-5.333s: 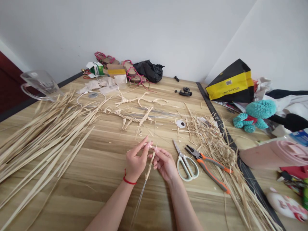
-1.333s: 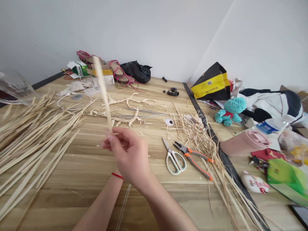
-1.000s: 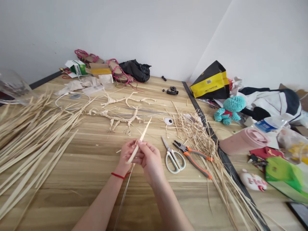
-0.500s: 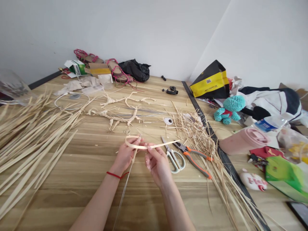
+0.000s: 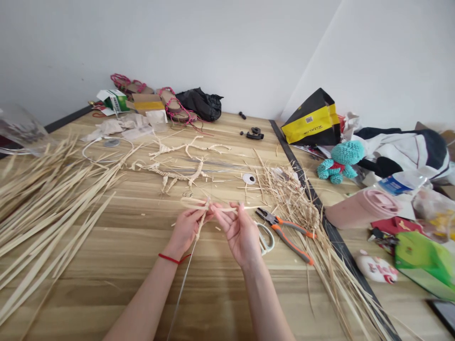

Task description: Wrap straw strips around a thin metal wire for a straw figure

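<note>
- Pinching a looped straw strip [image 5: 208, 205] between the left hand [image 5: 185, 232] and right hand [image 5: 239, 234], both closed on it, above a wooden table [image 5: 142, 289]
- Orange-handled pliers [image 5: 284, 237] and scissors [image 5: 266, 239] are lying at 3 o'clock
- Loose straw strips [image 5: 53, 199] are fanning out at 9 o'clock
- White wall [image 5: 177, 47] is rising at 12 o'clock

Nothing fully legible: tiny dark lettering and a QR code [image 5: 309, 121] on the yellow band of a black-and-yellow bag [image 5: 313, 124], a barcode [image 5: 118, 102] on a white-and-green carton [image 5: 112, 101], blurred red characters on a white pouch [image 5: 377, 268].
</note>
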{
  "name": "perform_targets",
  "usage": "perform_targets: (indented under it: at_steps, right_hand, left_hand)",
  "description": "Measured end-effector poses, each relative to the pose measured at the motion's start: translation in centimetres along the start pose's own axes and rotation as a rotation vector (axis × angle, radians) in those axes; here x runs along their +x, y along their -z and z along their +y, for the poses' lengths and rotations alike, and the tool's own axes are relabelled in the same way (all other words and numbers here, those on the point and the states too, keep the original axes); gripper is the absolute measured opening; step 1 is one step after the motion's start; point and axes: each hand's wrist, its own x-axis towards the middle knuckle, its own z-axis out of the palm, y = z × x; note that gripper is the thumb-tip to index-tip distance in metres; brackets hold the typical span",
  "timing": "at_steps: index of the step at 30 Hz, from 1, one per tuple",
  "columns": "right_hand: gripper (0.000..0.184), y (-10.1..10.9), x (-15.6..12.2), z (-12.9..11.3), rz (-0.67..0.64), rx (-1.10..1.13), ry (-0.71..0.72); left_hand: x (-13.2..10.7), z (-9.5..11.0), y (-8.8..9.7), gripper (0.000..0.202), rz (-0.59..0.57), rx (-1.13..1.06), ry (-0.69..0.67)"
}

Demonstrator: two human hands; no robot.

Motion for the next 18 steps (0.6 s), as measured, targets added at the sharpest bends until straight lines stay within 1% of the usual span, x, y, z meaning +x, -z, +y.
perform_targets:
  at_steps: [3,5,8,9,11,15,18]
  right_hand:
    - [0.024,0.1,0.4,-0.1,0.007,-0.043,-0.034]
    - [0.023,0.3,0.8,-0.7,0.032,-0.076,-0.023]
    - [0.012,0.7,1.6,-2.1,0.120,-0.081,0.084]
    - [0.011,0.9,1.8,-2.4,0.146,-0.082,0.112]
    - [0.015,1.4,2.2,-2.7,0.186,-0.094,0.144]
    - [0.016,2.1,2.6,-2.1,0.241,-0.097,0.175]
    - [0.012,2.1,2.8,-1.4,0.238,-0.062,0.152]
  left_hand:
    - [-0.3,0.4,-0.1,0.021,-0.002,-0.004,0.023]
    - [-0.4,0.6,0.0,0.023,-0.014,-0.017,0.042]
    - [-0.3,0.7,0.3,0.022,-0.044,-0.040,0.080]
    - [-0.2,0.7,0.4,0.022,-0.051,-0.042,0.091]
    - [0.0,0.6,0.6,0.020,-0.062,-0.037,0.100]
    - [0.2,0.5,0.7,0.020,-0.077,-0.020,0.094]
    - [0.2,0.4,0.8,0.019,-0.077,-0.006,0.082]
